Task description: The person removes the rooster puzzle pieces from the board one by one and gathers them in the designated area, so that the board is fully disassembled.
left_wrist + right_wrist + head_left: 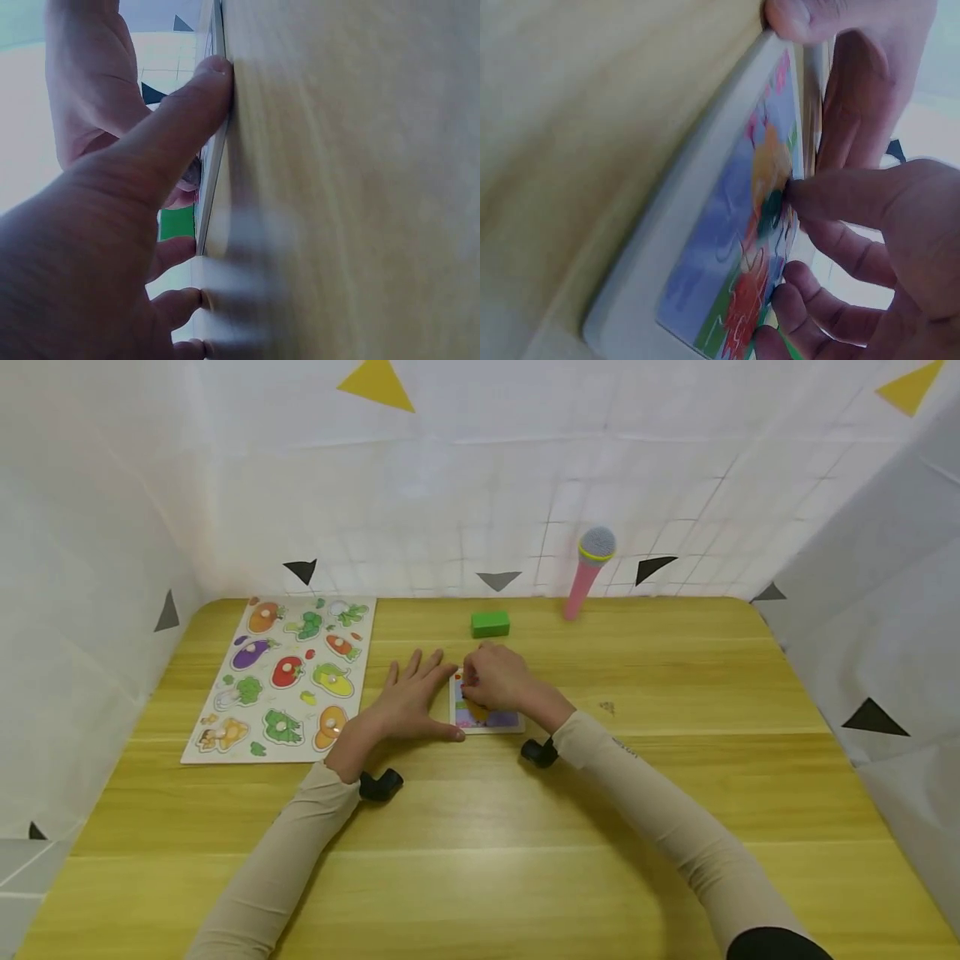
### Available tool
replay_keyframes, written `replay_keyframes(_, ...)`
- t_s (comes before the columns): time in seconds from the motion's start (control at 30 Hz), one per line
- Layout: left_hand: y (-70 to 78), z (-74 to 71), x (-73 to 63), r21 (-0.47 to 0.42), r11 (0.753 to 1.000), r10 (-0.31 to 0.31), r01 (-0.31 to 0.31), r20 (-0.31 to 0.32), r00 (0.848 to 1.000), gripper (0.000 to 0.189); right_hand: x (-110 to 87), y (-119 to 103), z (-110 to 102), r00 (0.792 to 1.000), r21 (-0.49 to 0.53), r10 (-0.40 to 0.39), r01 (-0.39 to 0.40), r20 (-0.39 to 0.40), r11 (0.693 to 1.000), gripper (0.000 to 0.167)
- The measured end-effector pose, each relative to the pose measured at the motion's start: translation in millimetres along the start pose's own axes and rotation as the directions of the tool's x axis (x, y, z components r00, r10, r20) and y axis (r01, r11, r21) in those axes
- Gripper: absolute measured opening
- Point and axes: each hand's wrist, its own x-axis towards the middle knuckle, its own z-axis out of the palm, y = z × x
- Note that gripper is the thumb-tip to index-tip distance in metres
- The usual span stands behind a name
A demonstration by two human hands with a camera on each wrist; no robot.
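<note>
Beneath both hands a wood-grained table [465,860] is spread, and to the left of the left hand [405,702] a vegetable board [274,699] is laid. The left hand's fingers are splayed apart, with its thumb set against the near edge of the puzzle [498,720]. The right hand [497,677] is bent over that puzzle, partly covering it, fingertips rested on the picture; whether a piece is pinched cannot be told. Beyond the right hand, rightward, a pink microphone [585,572] is stood; straight beyond it, a green block [491,625] is placed.
</note>
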Motion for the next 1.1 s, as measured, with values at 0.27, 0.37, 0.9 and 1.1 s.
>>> replay_keyframes(0.27, 0.9, -1.4, -0.7, 0.006, 1.0, -0.014, 0.014, 0.013, 1.0, 0.109, -2.4, -2.4, 5.3, 0.999, 0.03, -0.007, 0.008, -0.038, 1.0, 0.028)
replay_keyframes(0.37, 1.0, -1.4, -0.5, 0.009, 1.0, -0.017, 0.017, 0.01, 1.0, 0.108, -1.5, -1.9, 4.7, 1.0, 0.076, 0.002, 0.001, -0.031, 0.997, 0.033)
replay_keyframes(0.9, 1.4, -1.6, 0.8, -0.009, 1.0, -0.02, 0.02, 0.018, 1.0, 0.107, 3.1, 3.2, -0.9, 1.0, 0.084, 0.004, -0.004, -0.003, 0.996, 0.024)
replay_keyframes(1.1, 0.7, -1.8, 0.2, -0.007, 1.0, -0.029, 0.029, 0.017, 0.999, 0.108, 2.1, 2.0, 0.6, 1.0, 0.067, -0.007, 0.008, -0.015, 0.998, 0.027)
